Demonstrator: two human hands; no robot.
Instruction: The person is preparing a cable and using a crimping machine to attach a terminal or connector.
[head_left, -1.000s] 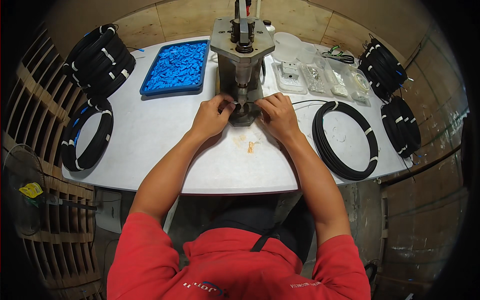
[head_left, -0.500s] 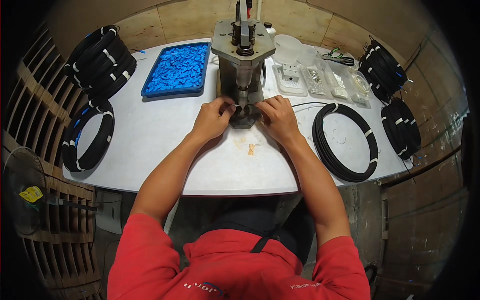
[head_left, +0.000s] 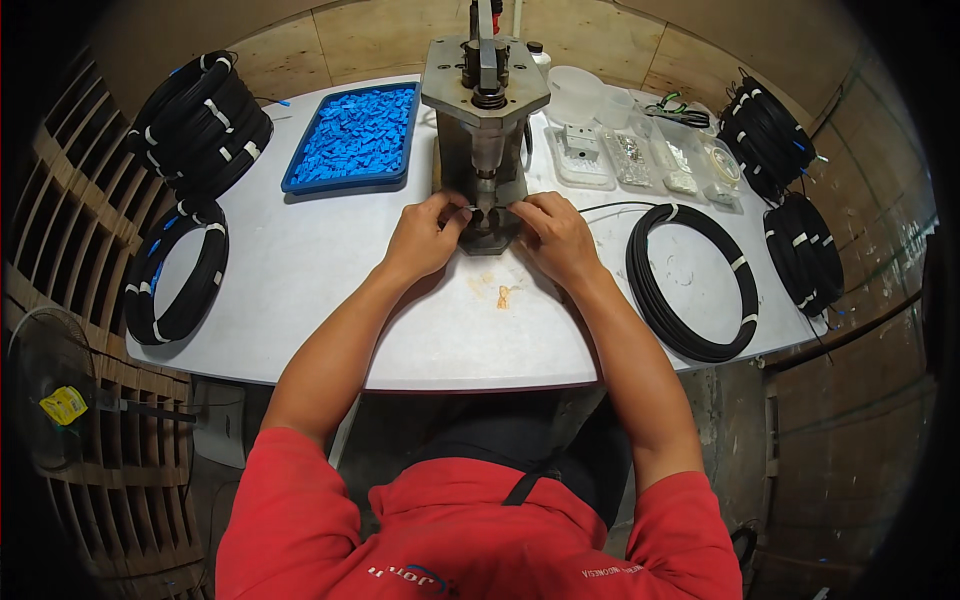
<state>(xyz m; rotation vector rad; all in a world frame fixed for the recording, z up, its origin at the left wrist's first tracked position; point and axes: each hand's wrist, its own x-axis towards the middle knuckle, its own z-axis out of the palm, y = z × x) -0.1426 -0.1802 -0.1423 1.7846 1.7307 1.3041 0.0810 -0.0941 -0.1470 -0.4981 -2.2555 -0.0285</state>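
Note:
Both my hands are at the base of a grey metal bench press [head_left: 487, 120], one on each side of its plunger [head_left: 486, 188]. My left hand [head_left: 425, 238] pinches at the left of the plunger; a tiny pale bit shows at its fingertips, too small to name. On the other side, my right hand [head_left: 560, 235] has its fingers closed on a thin black cable [head_left: 617, 205]. That cable runs rightward from the hand to a black cable coil [head_left: 748, 290] bound with white tape, lying flat on the white table [head_left: 470, 350]. The fingertips partly hide the cable's end.
A blue tray [head_left: 345, 187] of small blue pieces [head_left: 355, 135] stands left of the press. Taped cable coils [head_left: 205, 130] crowd the left side, with further coils [head_left: 803, 255] at right. Clear boxes [head_left: 632, 165] of small parts sit back right. An orange-brown scrap [head_left: 504, 298] lies in front.
Both hands keep their places at the press. Apart from a slight shift of the whole view, hardly anything differs.

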